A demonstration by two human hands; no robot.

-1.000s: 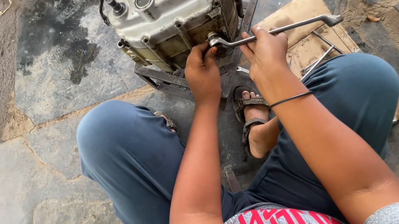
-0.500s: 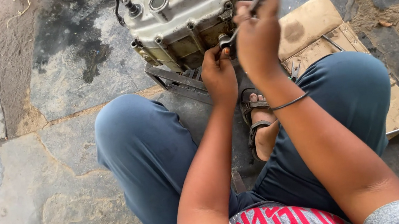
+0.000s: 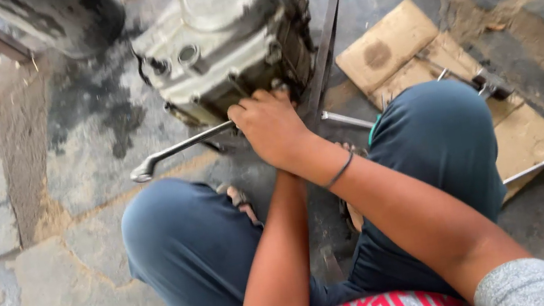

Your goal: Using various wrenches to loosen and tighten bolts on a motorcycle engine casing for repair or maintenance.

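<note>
The person squatted on the stone floor (image 3: 33, 300) with both knees spread, so the engine block (image 3: 226, 44) sat between them, within easy reach of both arms. The block stood at the far middle of the scene, grey and grimy, resting on a dark metal frame (image 3: 326, 57) that kept it off the floor.

The right hand (image 3: 273, 129) lay over the near lower edge of the block, its fingers curled down and clamped on the head end of a long steel wrench (image 3: 177, 150). The wrench's shaft ran out to the left and slightly nearer, its free ring end hanging just above the floor; held that way, the long handle gave leverage on a fastener low on the casing, though the fastener itself was hidden under the hand.

The left forearm (image 3: 279, 246) reached up beneath the right wrist. The left hand was covered by the right one, so I could not tell whether its fingers were together or apart, or what they touched; it probably steadied the tool's head or the block.

To the right, flattened cardboard (image 3: 393, 46) lay on the floor as a mat, with a few slim metal tools (image 3: 486, 82) on it, partly hidden behind the right knee. A dark oily stain (image 3: 114, 120) spread on the stone left of the block.
</note>
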